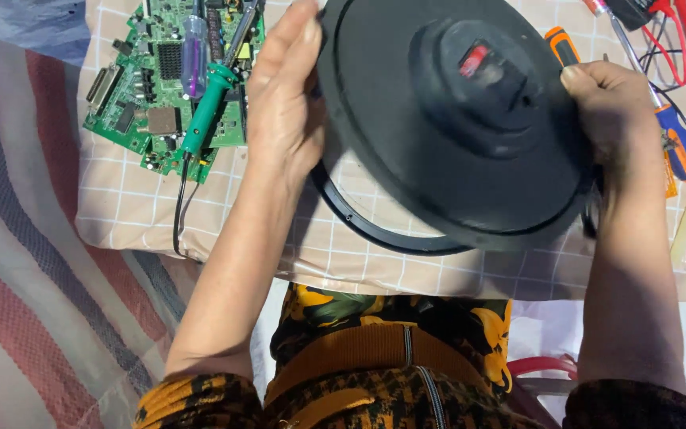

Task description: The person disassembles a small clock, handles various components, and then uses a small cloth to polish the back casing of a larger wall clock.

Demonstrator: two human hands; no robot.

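Past the green circuit board (170,79) with the soldering iron (204,111) lying across it, the left hand (283,103) and right hand (609,119) each clasp an edge of the black disc (446,127), tilting it above the checked cloth (224,222) so its raised hub faces the person.

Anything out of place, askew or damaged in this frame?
Yes. The black round base, held tilted by the left hand and right hand, has come apart from a black ring lying beneath it. A green soldering iron rests directly on the green circuit board.
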